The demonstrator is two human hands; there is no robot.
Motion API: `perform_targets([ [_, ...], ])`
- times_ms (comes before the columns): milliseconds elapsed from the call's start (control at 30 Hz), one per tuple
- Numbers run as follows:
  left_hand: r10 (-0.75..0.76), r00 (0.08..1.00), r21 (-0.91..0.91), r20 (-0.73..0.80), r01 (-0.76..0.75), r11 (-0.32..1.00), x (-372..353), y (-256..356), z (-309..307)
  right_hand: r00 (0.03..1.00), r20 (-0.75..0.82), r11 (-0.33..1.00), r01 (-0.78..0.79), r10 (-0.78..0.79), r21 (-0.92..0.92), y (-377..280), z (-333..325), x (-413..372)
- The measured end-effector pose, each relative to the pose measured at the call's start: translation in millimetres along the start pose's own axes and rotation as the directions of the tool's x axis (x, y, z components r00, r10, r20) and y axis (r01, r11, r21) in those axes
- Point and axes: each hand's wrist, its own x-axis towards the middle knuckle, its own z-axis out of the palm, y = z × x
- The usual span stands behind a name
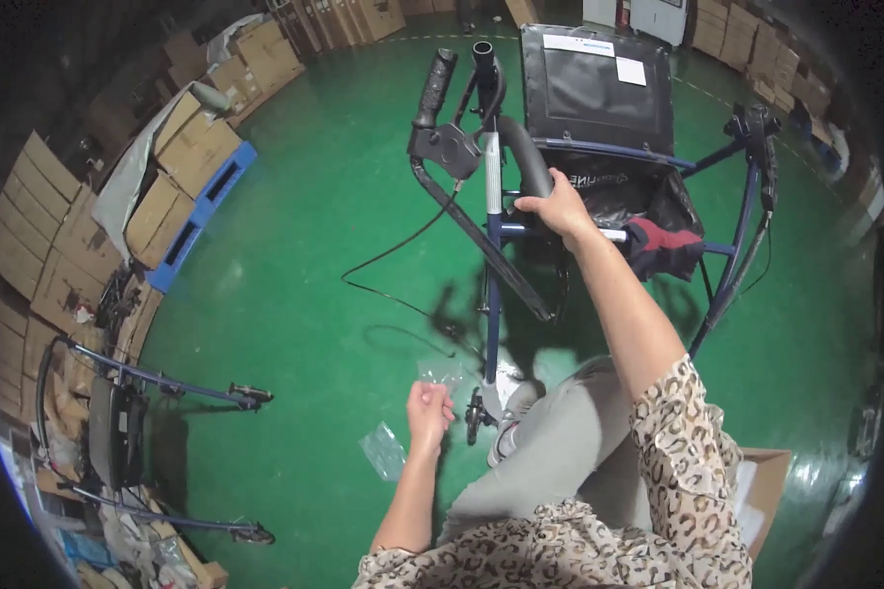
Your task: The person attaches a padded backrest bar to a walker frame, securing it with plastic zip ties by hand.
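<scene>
A blue-framed rollator (494,324) stands on the green floor before me, its black seat panel (594,93) tilted up. My right hand (560,208) is closed round the lower end of a curved black padded bar (525,157). My left hand (429,407) is closed, low and to the left, with a small clear plastic bag (442,373) at its fingers. Beside the upright tube hangs a black handle with a brake lever (445,147), its cable looping down. A red and black glove (663,245) lies over the frame.
Another clear bag (383,452) lies on the floor at the left. A second walker frame (118,422) stands at the far left, near stacked cartons (172,221) on a blue pallet (201,216). An open carton (764,496) is at my right side.
</scene>
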Motion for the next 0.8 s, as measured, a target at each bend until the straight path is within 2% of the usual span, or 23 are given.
perform_targets([
  [233, 0.103, 0.993, -0.051, 0.055, -0.100, 0.994, 2.7, 35.8, 9.7, 0.986, -0.111, 0.928, 0.157, -0.126, 0.339, -6.2, -15.9, -77.0],
  [333, 0.194, 0.976, -0.101, 0.102, -0.184, 0.978, -3.1, 54.0, 23.6, 0.919, -0.268, 0.834, 0.380, -0.290, 0.400, 4.2, -12.9, -133.3],
  [433, 0.323, 0.931, -0.206, 0.172, -0.287, 0.935, -16.0, 73.3, 48.9, 0.859, -0.377, 0.783, 0.486, -0.345, 0.389, 9.2, 0.8, -187.8],
  [533, 0.452, 0.867, -0.212, 0.210, -0.411, 0.887, -35.5, 88.4, 71.3, 0.878, -0.317, 0.830, 0.455, -0.358, 0.322, 18.1, 21.4, -221.6],
  [633, 0.439, 0.886, -0.268, 0.149, -0.391, 0.880, -53.0, 103.3, 81.1, 0.826, -0.349, 0.816, 0.533, -0.443, 0.225, 8.6, 25.2, -239.6],
  [733, 0.423, 0.897, -0.218, 0.131, -0.390, 0.894, -63.8, 106.7, 74.0, 0.761, -0.343, 0.769, 0.622, -0.551, 0.147, 6.9, 21.6, -241.9],
  [800, 0.583, 0.811, 0.069, 0.046, -0.585, 0.808, -50.8, 81.7, 56.9, 0.625, -0.304, 0.651, 0.759, -0.719, 0.021, 9.3, 13.9, -234.6],
])
